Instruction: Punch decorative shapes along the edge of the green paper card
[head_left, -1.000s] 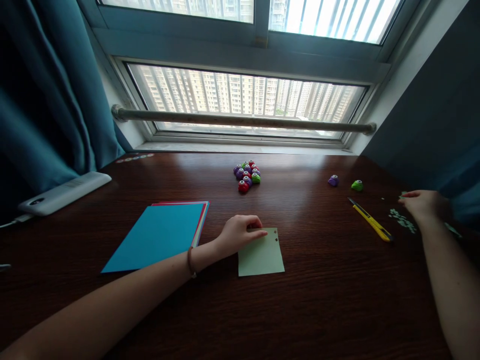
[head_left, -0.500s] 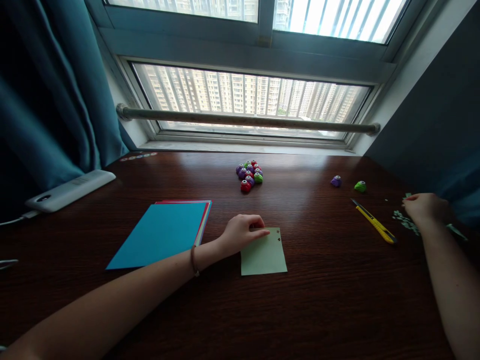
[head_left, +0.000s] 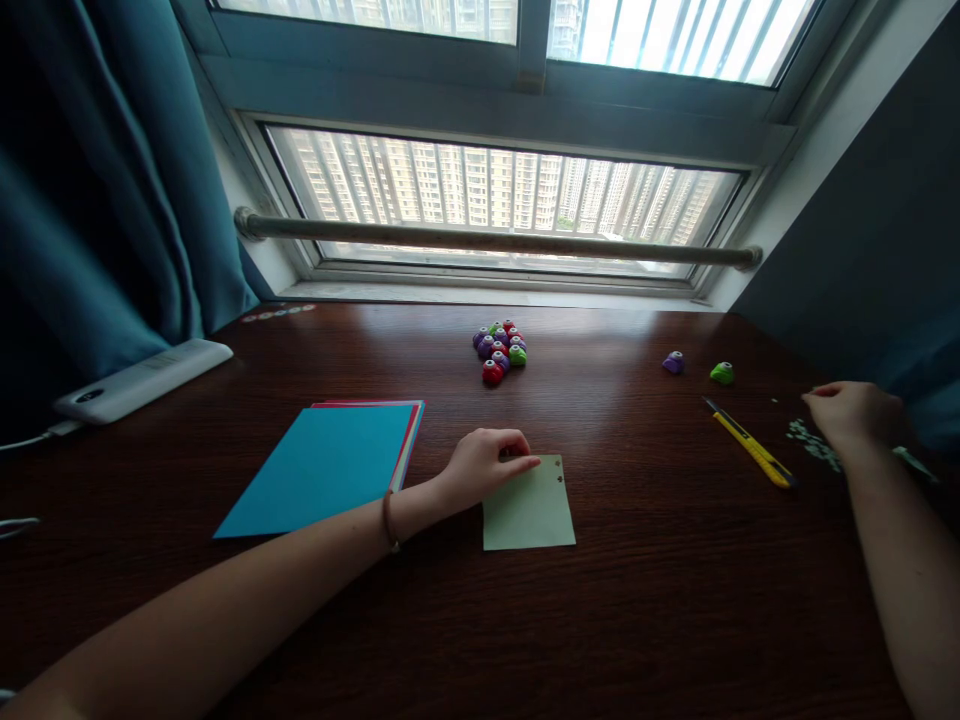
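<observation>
My left hand [head_left: 487, 466] lies over the upper left part of a small light green sheet of paper [head_left: 530, 515]. Its fingers are bent at the sheet's top edge and the thumb rests on the paper. Two small dark cut-out marks show near the sheet's upper right corner. At the far right, my right hand [head_left: 855, 412] is closed in a pinch; whatever its fingertips hold is too small to make out. Just below it lie many tiny pale green bits [head_left: 814, 446]. A yellow utility knife [head_left: 752, 450] lies to the left of them, its tip pointing away.
Blue paper [head_left: 322, 465] tops a stack of coloured sheets on the left. Red, purple and green toy-like pieces [head_left: 499, 350] cluster near the window, with a purple piece [head_left: 673, 363] and a green piece [head_left: 722, 373] apart on the right. A white power strip [head_left: 146, 380] lies by the curtain.
My right hand has shifted slightly up and left, and the pale bit seen behind its fingertips no longer shows there. My left hand and the paper stay put.
</observation>
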